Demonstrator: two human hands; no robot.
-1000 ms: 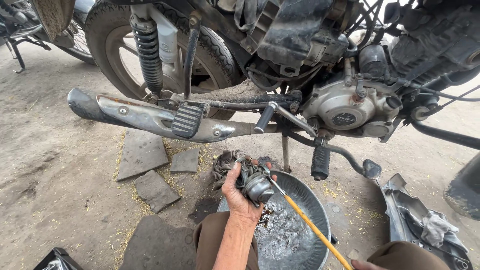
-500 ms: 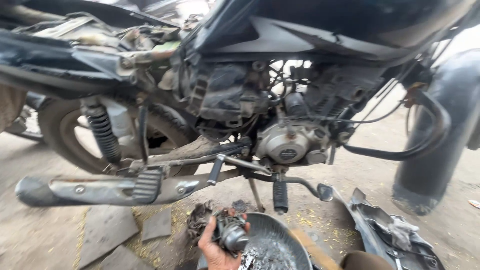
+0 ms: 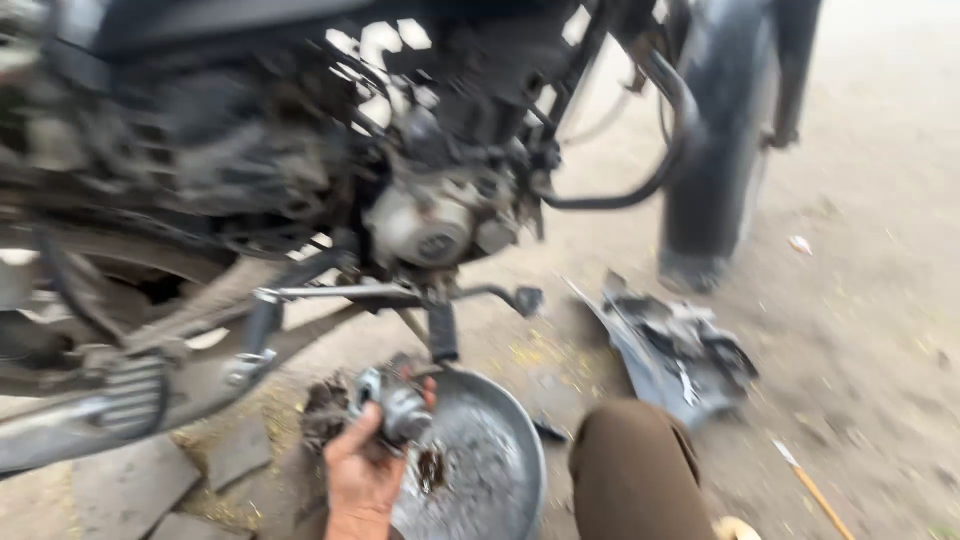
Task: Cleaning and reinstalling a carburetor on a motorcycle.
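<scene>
View has swung right since a second ago; frame is blurred. Left hand still wrapped around the small metal engine part, held over the left rim of the metal pan on the ground. Right hand out of view. The yellow-handled tool, earlier poking the part, now probably lies on the ground right of the knee.

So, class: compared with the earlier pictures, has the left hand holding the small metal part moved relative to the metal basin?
No. The left hand grips the metal part over the basin's left rim, as earlier; only the camera swung.
</scene>
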